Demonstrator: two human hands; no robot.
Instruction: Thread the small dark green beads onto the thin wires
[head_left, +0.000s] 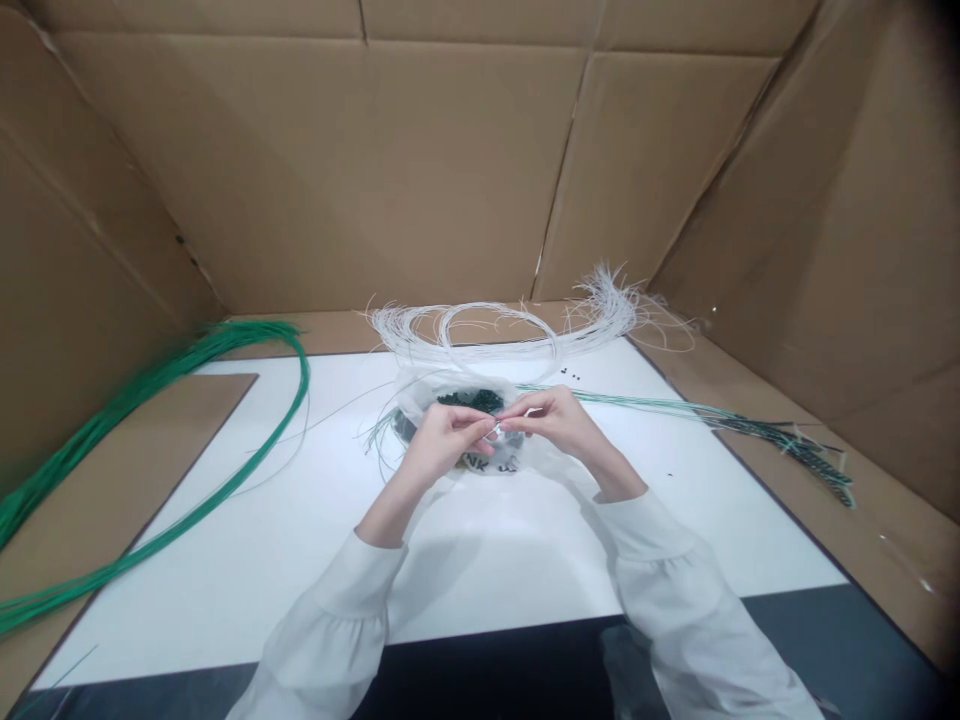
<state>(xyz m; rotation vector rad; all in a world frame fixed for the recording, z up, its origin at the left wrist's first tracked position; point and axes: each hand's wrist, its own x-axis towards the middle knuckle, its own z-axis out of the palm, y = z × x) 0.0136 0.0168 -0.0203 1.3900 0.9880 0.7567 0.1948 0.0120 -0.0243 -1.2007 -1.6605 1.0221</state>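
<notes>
My left hand (448,437) and my right hand (551,418) meet over a clear plastic bag (517,455) at the middle of the white board. The fingers of both are closed in a pinch, tip to tip. A small pale bit shows between them, too small to name. Dark green small pieces (480,400) lie in the opening of the bag, just behind my fingertips. Dark letters are printed on its front. Thin green wires (600,397) run out from behind my right hand, and a few wire ends (381,430) stick out left of the bag.
A large coil of green wire (300,385) lies at the left. White wires (502,345) are looped along the back. At the right, the green wires end in a bundle of dark beaded strands (814,460). Cardboard walls (315,170) enclose the white board (300,560). Tiny dark pieces (576,377) lie loose.
</notes>
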